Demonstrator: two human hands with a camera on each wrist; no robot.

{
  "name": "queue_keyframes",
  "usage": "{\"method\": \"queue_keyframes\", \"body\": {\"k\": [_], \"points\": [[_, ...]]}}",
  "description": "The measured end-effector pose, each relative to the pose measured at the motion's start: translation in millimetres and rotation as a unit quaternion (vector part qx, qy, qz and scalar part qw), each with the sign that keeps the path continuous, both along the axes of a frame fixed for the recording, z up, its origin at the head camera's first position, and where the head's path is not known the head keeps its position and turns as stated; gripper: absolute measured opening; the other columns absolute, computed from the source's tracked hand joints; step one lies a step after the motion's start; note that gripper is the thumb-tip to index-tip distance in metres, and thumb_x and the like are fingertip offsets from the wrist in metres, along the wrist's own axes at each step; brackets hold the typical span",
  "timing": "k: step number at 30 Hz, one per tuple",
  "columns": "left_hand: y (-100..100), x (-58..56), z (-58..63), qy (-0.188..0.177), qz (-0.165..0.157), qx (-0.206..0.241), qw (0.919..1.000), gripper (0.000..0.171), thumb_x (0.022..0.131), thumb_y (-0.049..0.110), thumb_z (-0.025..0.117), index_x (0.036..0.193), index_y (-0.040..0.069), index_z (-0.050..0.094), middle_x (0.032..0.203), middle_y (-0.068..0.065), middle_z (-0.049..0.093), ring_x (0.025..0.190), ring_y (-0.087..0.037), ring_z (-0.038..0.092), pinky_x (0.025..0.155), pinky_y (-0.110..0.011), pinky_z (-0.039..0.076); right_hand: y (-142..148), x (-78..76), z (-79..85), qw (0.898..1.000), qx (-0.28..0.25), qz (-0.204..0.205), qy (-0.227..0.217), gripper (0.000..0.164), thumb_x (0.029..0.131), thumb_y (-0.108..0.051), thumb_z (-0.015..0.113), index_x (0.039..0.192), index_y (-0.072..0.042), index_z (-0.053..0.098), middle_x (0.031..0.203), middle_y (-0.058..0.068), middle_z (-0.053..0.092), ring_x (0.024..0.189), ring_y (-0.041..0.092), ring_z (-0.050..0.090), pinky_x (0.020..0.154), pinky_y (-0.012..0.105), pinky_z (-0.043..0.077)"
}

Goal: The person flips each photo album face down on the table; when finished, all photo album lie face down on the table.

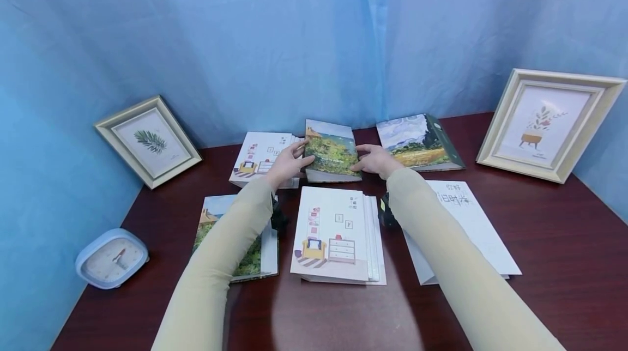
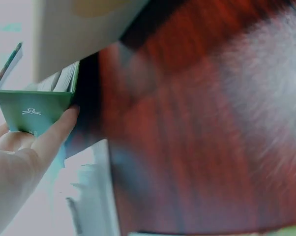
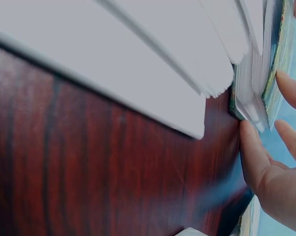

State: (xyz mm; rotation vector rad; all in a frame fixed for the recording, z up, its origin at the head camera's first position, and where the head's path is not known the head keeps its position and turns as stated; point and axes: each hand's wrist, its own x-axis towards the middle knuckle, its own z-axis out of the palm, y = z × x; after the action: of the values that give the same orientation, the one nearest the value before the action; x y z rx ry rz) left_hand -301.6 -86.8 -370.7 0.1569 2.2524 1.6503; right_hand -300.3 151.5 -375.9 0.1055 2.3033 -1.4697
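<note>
At the middle back of the table, a photo album with a painted garden cover is held between both hands. My left hand grips its left side; in the left wrist view, thumb and fingers span the green spine. On the opposite side, my right hand grips the album, and the right wrist view has its thumb and fingers at the two covers, page edges between them. Directly in front lies a white album with an armchair and drawers on its cover.
Another white album lies behind my left hand. A garden-cover album is partly under the left sleeve, a handwritten white one by the right. A wheat-field album, two picture frames and a blue clock stand around.
</note>
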Motion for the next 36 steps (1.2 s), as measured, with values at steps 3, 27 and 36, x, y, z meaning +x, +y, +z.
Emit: {"method": "queue_keyframes", "body": {"k": [3, 27, 36], "points": [[-0.7, 0.6, 7.7, 0.004, 0.0, -0.002, 1.0, 0.059, 0.097, 0.018, 0.055, 0.15, 0.024, 0.029, 0.158, -0.007, 0.02, 0.142, -0.024, 0.027, 0.1, -0.045, 0.045, -2.7, -1.2, -0.1, 1.0, -0.017, 0.009, -0.001, 0.07, 0.09, -0.004, 0.062, 0.15, -0.009, 0.026, 0.151, 0.021, 0.027, 0.136, 0.035, 0.035, 0.106, 0.042, 0.04], [-12.2, 6.0, 41.6, 0.024, -0.017, -0.047, 0.9985, 0.058, 0.098, 0.022, 0.054, 0.15, 0.023, 0.029, 0.159, 0.001, 0.019, 0.145, -0.024, 0.021, 0.106, -0.048, 0.038, -25.8, 3.2, 1.8, 0.998, -0.044, 0.052, -0.008, 0.07, 0.092, -0.004, 0.06, 0.151, -0.014, 0.025, 0.15, 0.022, 0.028, 0.134, 0.034, 0.037, 0.107, 0.044, 0.038], [-12.8, 6.8, 50.3, 0.031, -0.024, -0.072, 0.9966, 0.058, 0.098, 0.024, 0.054, 0.15, 0.025, 0.029, 0.159, 0.0, 0.019, 0.145, -0.024, 0.021, 0.108, -0.047, 0.037, -30.2, 3.7, 2.3, 0.996, 0.022, 0.069, 0.047, 0.07, 0.088, -0.01, 0.067, 0.149, -0.012, 0.032, 0.145, 0.025, 0.035, 0.132, 0.037, 0.039, 0.103, 0.047, 0.041]]}}
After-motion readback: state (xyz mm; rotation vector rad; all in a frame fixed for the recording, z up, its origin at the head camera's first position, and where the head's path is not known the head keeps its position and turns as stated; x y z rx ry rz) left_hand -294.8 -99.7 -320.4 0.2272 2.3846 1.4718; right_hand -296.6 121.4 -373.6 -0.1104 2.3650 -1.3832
